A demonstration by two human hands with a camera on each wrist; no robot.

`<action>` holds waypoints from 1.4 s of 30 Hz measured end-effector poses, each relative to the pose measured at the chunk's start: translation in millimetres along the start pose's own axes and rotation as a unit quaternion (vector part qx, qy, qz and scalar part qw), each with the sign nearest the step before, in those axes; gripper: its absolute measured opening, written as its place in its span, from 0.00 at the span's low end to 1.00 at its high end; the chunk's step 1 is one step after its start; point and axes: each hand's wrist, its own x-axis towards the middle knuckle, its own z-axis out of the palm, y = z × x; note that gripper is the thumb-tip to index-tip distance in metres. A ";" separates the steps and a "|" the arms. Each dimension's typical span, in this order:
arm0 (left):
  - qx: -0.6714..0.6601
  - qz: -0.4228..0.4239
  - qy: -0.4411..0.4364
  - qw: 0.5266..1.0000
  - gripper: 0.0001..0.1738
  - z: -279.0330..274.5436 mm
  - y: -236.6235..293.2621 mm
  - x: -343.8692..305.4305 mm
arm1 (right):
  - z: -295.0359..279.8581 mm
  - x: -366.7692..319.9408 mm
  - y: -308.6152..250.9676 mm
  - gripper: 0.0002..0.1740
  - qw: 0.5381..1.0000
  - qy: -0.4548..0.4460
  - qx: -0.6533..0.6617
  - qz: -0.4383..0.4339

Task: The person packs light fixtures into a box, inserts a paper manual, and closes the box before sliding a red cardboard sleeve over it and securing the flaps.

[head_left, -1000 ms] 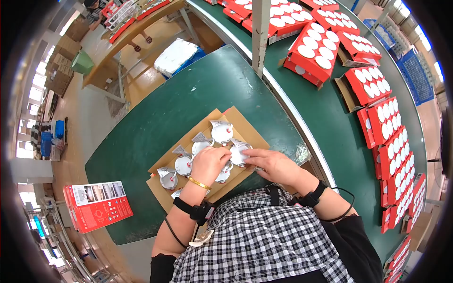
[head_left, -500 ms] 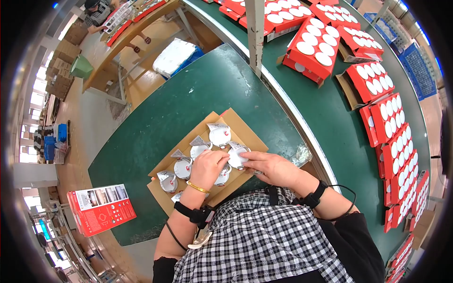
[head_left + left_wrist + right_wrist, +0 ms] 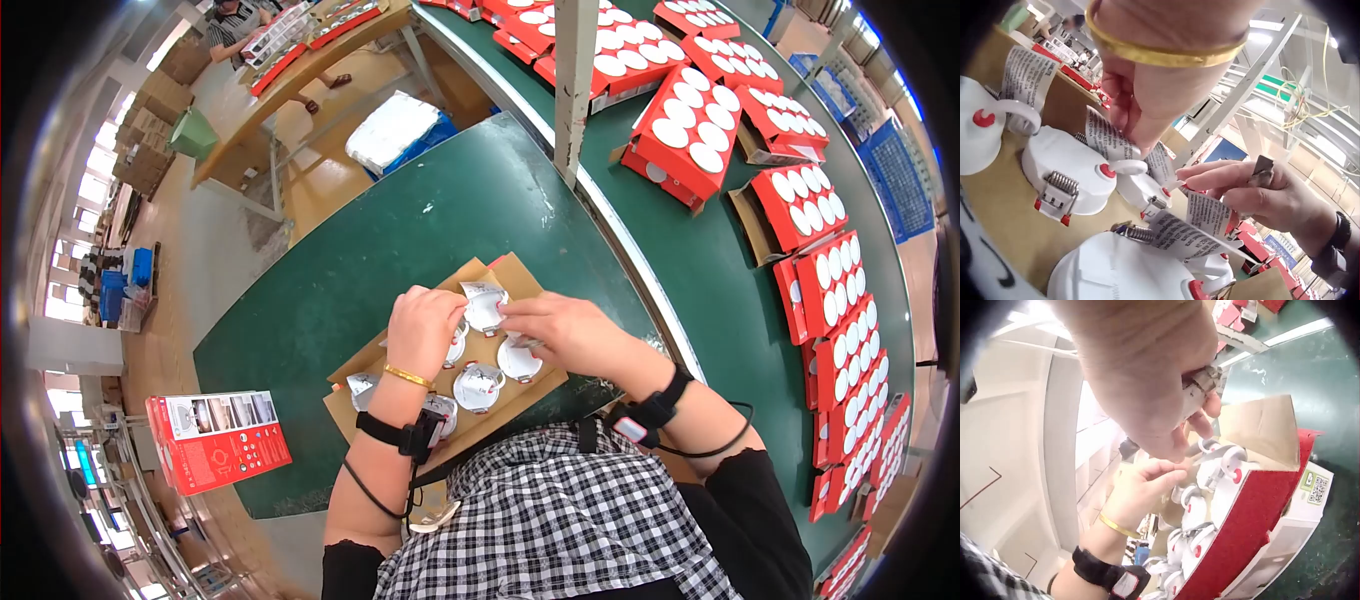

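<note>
White round lamps (image 3: 478,388) with springs, red caps, looped cables and printed labels sit in an open cardboard-lined box (image 3: 1260,500). In the head view my left hand (image 3: 425,325) is over the box's middle. Its thumb and forefinger pinch a printed label (image 3: 1107,136) in the left wrist view. My right hand (image 3: 570,335) reaches in from the right, fingers fairly straight, their tips at the red cap of the far lamp (image 3: 485,306). A grey wrap (image 3: 1262,171) is round one right finger. The hands partly hide the far lamps.
Red printed cartons (image 3: 225,445) are stacked at the table's left corner. Beyond a metal post (image 3: 574,90), many red boxes of white discs (image 3: 690,120) line the green surface. A white-topped blue crate (image 3: 395,130) stands past the far edge; another person is at the upper left.
Both hands have moved away from the body to the far lamp. The right has left the lamp at the right side, and nearer lamps are more exposed. The head view has shifted slightly.
</note>
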 end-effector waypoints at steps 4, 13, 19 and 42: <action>0.010 -0.017 -0.048 0.999 0.04 8.1 -7.2 -0.9 | 22.5 17.3 6.7 0.20 0.995 -0.062 -0.076 -0.016; -0.010 -0.030 -0.054 0.998 0.03 11.6 -10.0 -3.3 | 32.7 16.4 12.7 0.19 0.996 -0.046 -0.078 -0.016; -0.087 -0.110 0.056 0.989 0.08 -60.3 -13.5 -36.0 | 2.1 -3.3 38.4 0.16 0.987 0.117 0.065 0.092; -0.073 -0.316 -0.024 0.946 0.63 -32.2 -29.0 -293.7 | 31.8 -34.1 42.6 0.38 0.971 -0.040 0.129 0.197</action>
